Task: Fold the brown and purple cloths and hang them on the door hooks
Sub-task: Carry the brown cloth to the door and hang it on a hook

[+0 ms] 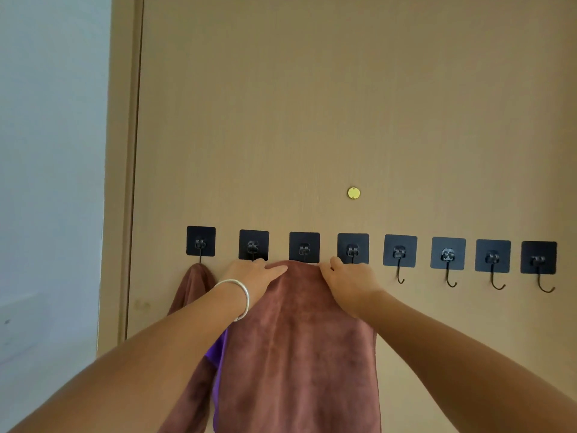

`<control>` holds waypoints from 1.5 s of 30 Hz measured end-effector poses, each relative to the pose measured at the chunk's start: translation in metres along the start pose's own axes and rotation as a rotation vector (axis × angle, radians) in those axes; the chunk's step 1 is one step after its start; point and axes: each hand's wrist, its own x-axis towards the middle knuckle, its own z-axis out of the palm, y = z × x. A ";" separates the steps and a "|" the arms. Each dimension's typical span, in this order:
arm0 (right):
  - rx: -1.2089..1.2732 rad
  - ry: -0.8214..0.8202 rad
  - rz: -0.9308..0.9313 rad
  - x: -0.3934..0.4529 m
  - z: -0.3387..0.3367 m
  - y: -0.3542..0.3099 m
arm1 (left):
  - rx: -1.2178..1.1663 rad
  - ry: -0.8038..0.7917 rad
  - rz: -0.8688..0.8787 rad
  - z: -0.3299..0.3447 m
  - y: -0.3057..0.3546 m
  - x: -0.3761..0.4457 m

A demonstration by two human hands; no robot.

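Observation:
A folded brown cloth (299,339) hangs flat against the door, its top edge just under the third hook (304,247). My left hand (253,276) holds its top left corner below the second hook (253,245). My right hand (349,282) grips the top right corner below the fourth hook (352,248). Another brown cloth (193,285) hangs from the first hook (200,242) at the left. A strip of purple cloth (218,351) shows between the two brown ones, mostly hidden behind my left forearm.
Several black adhesive hooks run in a row across the tan door (312,104); those at the right, such as one hook (400,254), are bare. A small brass disc (353,193) sits above the row. The door frame and a pale wall (50,151) lie at the left.

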 end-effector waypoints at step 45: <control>-0.037 0.107 0.479 -0.216 0.053 0.219 | -0.195 0.440 0.272 -0.090 0.275 0.046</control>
